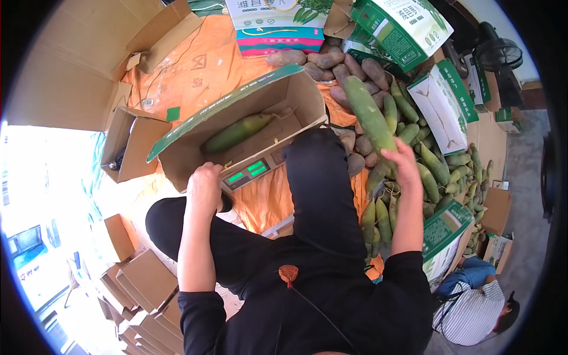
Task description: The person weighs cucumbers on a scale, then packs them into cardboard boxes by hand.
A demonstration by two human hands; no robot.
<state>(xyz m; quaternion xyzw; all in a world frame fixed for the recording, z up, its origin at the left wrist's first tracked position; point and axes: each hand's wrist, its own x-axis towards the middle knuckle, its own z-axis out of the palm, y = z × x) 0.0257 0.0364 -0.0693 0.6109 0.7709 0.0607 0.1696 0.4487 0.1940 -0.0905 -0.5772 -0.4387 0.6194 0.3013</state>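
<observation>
My right hand (404,163) grips the lower end of a long green radish (368,109), held tilted above the radish pile. A single green radish (236,134) lies inside an open cardboard box (171,168) in front of me. At the box's near edge, my left hand (205,183) has its fingers curled over the rim. The box sits on a scale (247,174) with lit green digits, too small to read surely. Part of the scale is hidden beneath the box.
Many green radishes (435,163) and brownish-purple root vegetables (343,72) are heaped at the right. Printed green-and-white cartons (405,29) stand behind them. An orange sheet (198,62) covers the floor. Brown boxes (148,281) stack at lower left; a person (470,313) sits at lower right.
</observation>
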